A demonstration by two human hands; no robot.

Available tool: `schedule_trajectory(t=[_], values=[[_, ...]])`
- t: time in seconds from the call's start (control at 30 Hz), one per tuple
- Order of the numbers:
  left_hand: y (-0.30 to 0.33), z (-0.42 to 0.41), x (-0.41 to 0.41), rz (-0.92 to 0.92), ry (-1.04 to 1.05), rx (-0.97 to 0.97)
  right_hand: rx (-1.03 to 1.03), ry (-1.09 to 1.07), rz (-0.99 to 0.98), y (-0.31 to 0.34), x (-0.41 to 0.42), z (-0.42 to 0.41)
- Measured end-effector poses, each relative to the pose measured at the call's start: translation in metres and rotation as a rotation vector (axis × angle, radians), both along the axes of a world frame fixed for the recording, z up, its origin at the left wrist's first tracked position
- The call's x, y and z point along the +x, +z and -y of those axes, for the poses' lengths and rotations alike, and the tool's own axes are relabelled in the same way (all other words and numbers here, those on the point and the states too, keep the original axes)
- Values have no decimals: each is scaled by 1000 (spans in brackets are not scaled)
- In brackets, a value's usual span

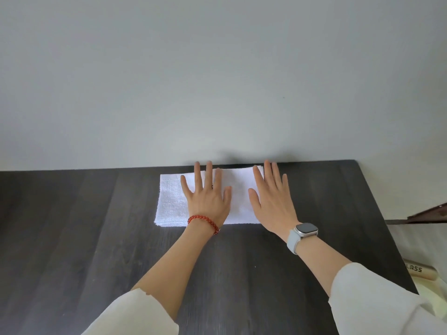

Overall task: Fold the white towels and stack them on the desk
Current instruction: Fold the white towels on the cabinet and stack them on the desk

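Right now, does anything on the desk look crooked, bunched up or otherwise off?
Nothing stands out. The folded white towel lies flat near the far edge of the dark desk, its edges roughly square to it. The left hand and right hand press flat on it, fingers spread.

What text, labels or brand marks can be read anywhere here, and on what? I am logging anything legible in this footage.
"LASS": dark capital letters on the gold-coloured object past the desk's right edge; the desk hides the start of the word, so it may be incomplete.
Smartwatch on the right wrist: the screen is dark, nothing to read.
White towel: no label or print visible.
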State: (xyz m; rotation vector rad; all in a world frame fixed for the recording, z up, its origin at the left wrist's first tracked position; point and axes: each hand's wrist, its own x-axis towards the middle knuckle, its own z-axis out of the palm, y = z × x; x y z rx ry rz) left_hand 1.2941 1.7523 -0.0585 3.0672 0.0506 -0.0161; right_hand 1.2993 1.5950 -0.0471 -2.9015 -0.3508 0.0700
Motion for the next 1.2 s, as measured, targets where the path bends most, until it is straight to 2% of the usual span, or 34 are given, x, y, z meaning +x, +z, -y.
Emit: schedule_trajectory(t=[0.13,0.2,0.27,0.4,0.53,0.67,0.83,1.2], values=[[49,-5,-34,167,17,-104,270,-51,153,42,-27,4],[71,-7,-56,162,31,-236,401,-103,173,67,-52,7],[95,-9,-83,263,16,-413,510,-151,140,95,-84,11],[153,19,-147,342,-42,-620,624,-219,223,149,-162,36],[199,77,-219,338,-221,-681,650,-361,293,190,-257,90],[218,157,-286,292,-424,-748,566,-514,404,216,-355,169],[228,285,-377,223,-726,-725,519,-781,478,233,-487,281],[226,639,-653,-17,-1278,-755,432,-1308,536,224,-830,554]])
